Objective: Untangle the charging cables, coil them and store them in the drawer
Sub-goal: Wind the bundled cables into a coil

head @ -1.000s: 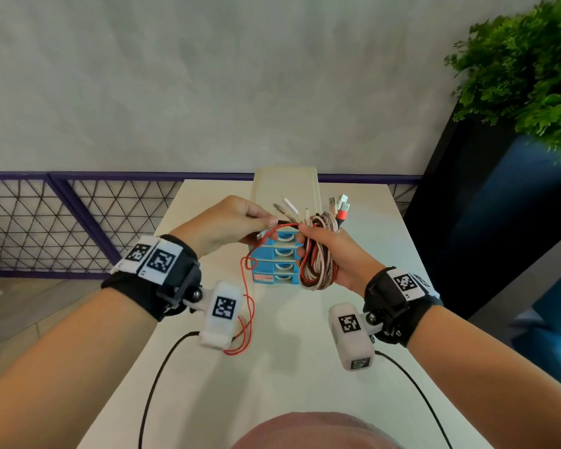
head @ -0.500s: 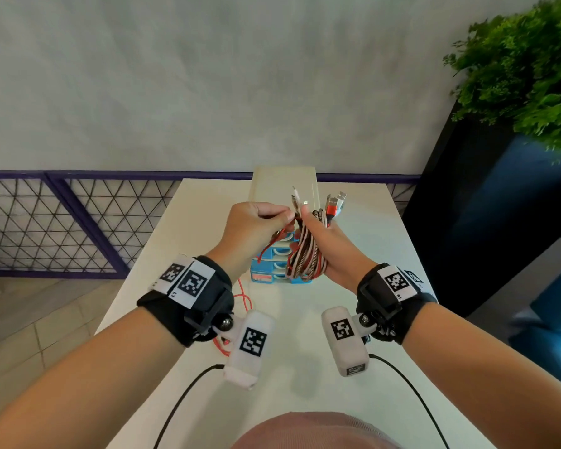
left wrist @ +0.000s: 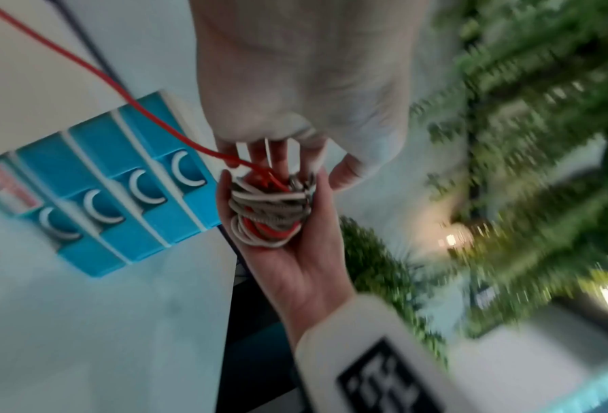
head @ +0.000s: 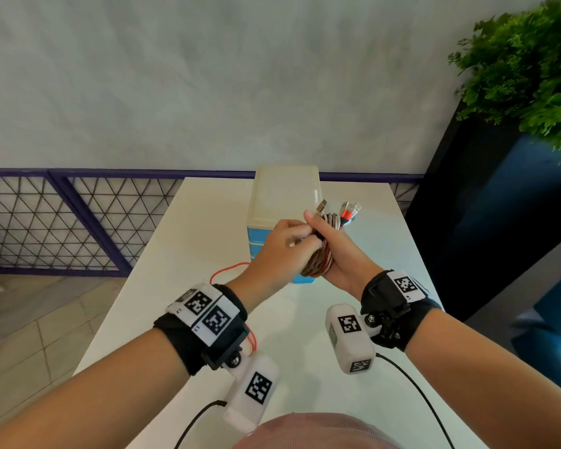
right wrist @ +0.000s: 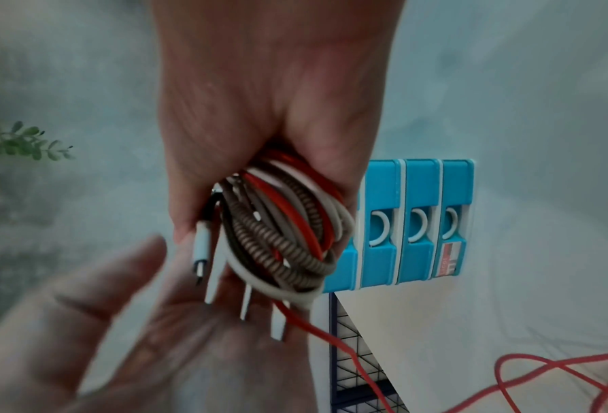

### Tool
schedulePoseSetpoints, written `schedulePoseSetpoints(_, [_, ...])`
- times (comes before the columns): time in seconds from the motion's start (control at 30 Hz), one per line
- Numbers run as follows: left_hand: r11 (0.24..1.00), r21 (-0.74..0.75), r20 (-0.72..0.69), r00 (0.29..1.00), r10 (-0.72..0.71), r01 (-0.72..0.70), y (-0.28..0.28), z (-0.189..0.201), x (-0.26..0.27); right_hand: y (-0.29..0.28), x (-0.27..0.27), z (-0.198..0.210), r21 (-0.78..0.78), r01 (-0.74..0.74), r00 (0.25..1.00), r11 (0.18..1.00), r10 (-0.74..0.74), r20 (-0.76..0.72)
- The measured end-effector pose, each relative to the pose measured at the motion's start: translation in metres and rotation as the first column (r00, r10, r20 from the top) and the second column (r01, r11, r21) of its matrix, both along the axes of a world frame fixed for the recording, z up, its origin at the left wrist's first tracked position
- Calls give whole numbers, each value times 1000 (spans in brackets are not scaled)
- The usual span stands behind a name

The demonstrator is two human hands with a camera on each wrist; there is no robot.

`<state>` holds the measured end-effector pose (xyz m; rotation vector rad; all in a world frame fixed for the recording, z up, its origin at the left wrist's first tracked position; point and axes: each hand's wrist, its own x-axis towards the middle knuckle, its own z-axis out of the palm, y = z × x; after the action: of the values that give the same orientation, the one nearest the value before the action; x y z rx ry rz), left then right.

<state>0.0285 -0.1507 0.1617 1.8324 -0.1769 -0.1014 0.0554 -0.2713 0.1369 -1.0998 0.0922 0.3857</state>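
My right hand (head: pixel 318 229) grips a coiled bundle of cables (head: pixel 318 262) of white, red and braided strands, held above the table in front of the blue drawer unit (head: pixel 257 243). Several plugs (head: pixel 347 211) stick out above its thumb. My left hand (head: pixel 292 242) presses against the bundle, and its curled fingers (left wrist: pixel 272 156) hold the loose red cable (left wrist: pixel 147 114) where it joins the coil (left wrist: pixel 267 212). The red cable's tail (head: pixel 230 270) hangs down past my left wrist. In the right wrist view the bundle (right wrist: pixel 288 229) fills my right hand (right wrist: pixel 260 134), with the left palm (right wrist: pixel 136 321) under the plugs.
The drawer unit (right wrist: pixel 419 220) has a cream top (head: pixel 285 189), and its blue drawers are all shut. It stands at the far middle of the white table (head: pixel 208 222). A purple mesh railing (head: pixel 62 222) runs to the left, and a dark planter with a green plant (head: pixel 525 66) stands to the right.
My left hand has moved right and closed in on the bundle, drawing the red cable up with it. The bundle has turned more upright and less red cable lies on the table.
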Motion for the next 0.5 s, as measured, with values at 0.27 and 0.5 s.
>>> schedulePoseSetpoints(0.27, [994,-96,-183,982,40,-59,20,-15,19,-6,-2,2,-144,-5,998,990,15,63])
schedulePoseSetpoints(0.5, [893,67,-367,843,-394,446,48,-24,6,-22,8,12,0,102,994,995,-102,47])
